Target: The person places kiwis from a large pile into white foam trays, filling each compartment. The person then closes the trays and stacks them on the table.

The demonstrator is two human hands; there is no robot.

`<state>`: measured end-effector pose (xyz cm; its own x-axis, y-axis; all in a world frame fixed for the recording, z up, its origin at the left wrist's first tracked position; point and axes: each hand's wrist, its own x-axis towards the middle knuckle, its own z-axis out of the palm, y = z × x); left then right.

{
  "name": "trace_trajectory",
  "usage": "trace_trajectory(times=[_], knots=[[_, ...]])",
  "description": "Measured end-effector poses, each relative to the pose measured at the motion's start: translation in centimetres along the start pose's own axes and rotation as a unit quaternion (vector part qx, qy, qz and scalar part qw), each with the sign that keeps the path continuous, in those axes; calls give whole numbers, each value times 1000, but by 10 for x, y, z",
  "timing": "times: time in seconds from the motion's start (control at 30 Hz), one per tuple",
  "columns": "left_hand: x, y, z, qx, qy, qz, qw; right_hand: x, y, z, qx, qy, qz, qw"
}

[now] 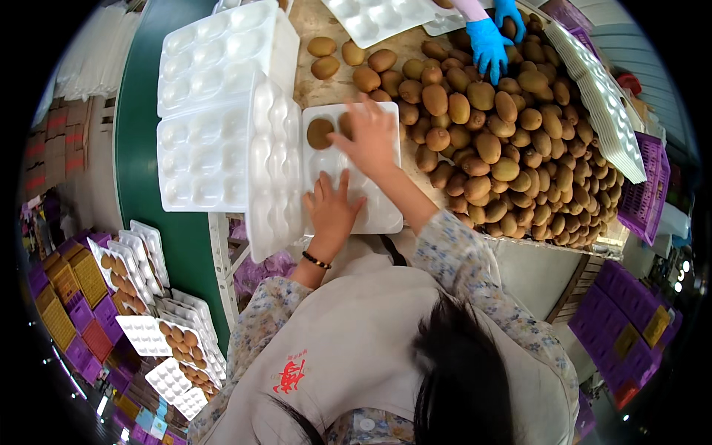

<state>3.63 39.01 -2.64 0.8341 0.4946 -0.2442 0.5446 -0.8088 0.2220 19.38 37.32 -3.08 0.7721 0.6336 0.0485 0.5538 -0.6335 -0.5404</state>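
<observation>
A white moulded fruit tray [384, 214] with round cups lies before me on the table. One kiwifruit [320, 134] sits in its far-left cup. Beside it another kiwifruit [346, 125] is partly hidden by my right hand [368, 138], which is blurred, thumb and fingers spread around that fruit. Whether it grips the fruit is not clear. My left hand [332, 208] rests on the near part of the tray, fingers apart, holding nothing. The tray's raised lid half [272, 161] stands along its left side. To the right spreads a large heap of kiwifruit [489, 147].
Stacked white trays [203, 156] stand at left, beside a green surface [161, 222]. Another person's blue-gloved hand [488, 49] reaches into the heap's far side. More nested trays [603, 105] edge the heap at right, near a purple crate [645, 186]. Filled trays [186, 345] stand at lower left.
</observation>
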Motion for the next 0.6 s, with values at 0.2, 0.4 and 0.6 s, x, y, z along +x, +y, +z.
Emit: trace_trajectory(times=[0.2,0.4,0.6], knots=[[55,80,-53,-279,52,113,952,-40,106,-38,-233,66,203,949],[181,151,-4,-151,-12,149,977,-39,154,-32,-196,46,87,976],[226,138,32,-102,21,247,963,-3,144,-93,-213,101,110,966]])
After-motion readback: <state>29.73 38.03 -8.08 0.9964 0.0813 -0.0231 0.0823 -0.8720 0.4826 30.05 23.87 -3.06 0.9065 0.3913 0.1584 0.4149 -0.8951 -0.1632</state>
